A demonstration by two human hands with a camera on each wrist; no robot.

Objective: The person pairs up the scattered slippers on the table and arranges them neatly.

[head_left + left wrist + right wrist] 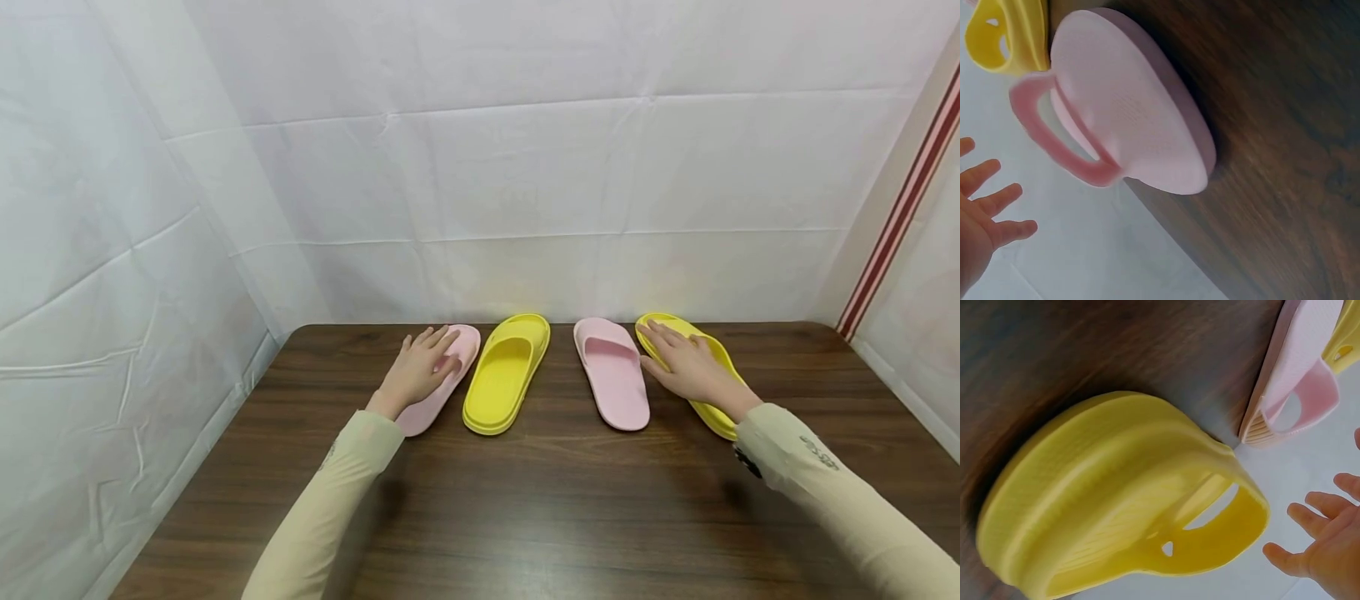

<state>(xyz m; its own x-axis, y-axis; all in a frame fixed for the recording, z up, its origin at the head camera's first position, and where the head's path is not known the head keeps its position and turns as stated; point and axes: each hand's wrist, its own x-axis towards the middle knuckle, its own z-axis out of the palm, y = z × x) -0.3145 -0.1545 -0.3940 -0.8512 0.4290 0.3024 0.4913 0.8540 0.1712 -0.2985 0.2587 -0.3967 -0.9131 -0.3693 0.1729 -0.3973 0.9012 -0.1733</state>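
Along the far edge of the table four slippers would be too exact to group, so by side: my left hand (417, 372) is spread above a pink slipper (429, 413) and hides part of its strap. Just right of that lies a yellow slipper (498, 383). Farther right come another pink slipper (619, 392) and another yellow slipper (718, 421), the latter partly covered by my right hand (692, 367). In the left wrist view a gap shows between the fingers and the pink slipper (1129, 100). The right wrist view likewise shows straight fingers apart from the yellow slipper (1110, 500).
A dark wooden table (510, 517) carries the slippers near its back edge. White cloth (525, 175) hangs behind it and at the left. A red-striped band (907, 200) runs down the cloth at the right.
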